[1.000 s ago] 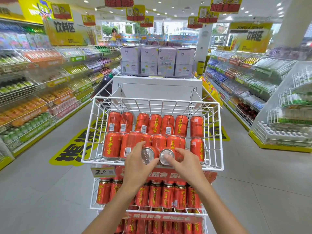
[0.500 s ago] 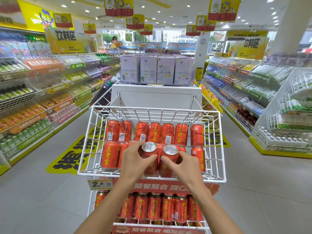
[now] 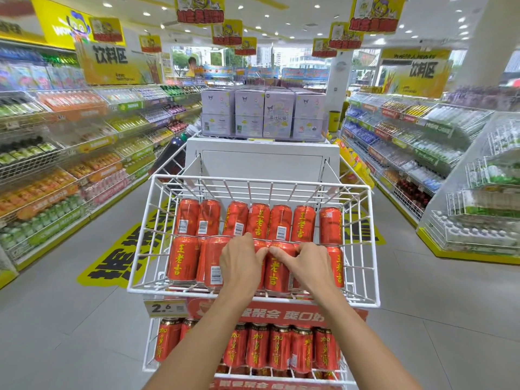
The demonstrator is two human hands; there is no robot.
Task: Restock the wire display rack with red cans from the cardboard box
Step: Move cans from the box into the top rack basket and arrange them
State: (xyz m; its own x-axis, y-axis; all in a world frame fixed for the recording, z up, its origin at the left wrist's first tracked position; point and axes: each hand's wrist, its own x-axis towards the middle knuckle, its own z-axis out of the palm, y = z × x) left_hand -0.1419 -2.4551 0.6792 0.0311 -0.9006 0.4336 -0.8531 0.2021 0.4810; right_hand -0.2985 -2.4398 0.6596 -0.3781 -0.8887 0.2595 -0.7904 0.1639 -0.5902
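Grip: left hand (image 3: pixel 242 263) and right hand (image 3: pixel 308 267) each curled over upper end of one front-row red can (image 3: pixel 275 274) in wire rack top basket (image 3: pixel 253 180) — can axes run upslope, ahead of wrists. Cardboard box unseen.

the shop is brightly and evenly lit from above by rows of small round recessed ceiling lights (image 3: pixel 146 14), several blown out to white spots. daylight adds glare through the far glass shopfront (image 3: pixel 295 59), where detail washes out. shadows are soft and faint. the red drink cans with yellow lettering (image 3: pixel 183 257) in the white wire display rack (image 3: pixel 253 180) at centre are sharp. the side shelves of bottled drinks (image 3: pixel 42 164) smear with blur. wide-angle distortion bows the edges, and the tall white pillar (image 3: pixel 489 38) leans inward.
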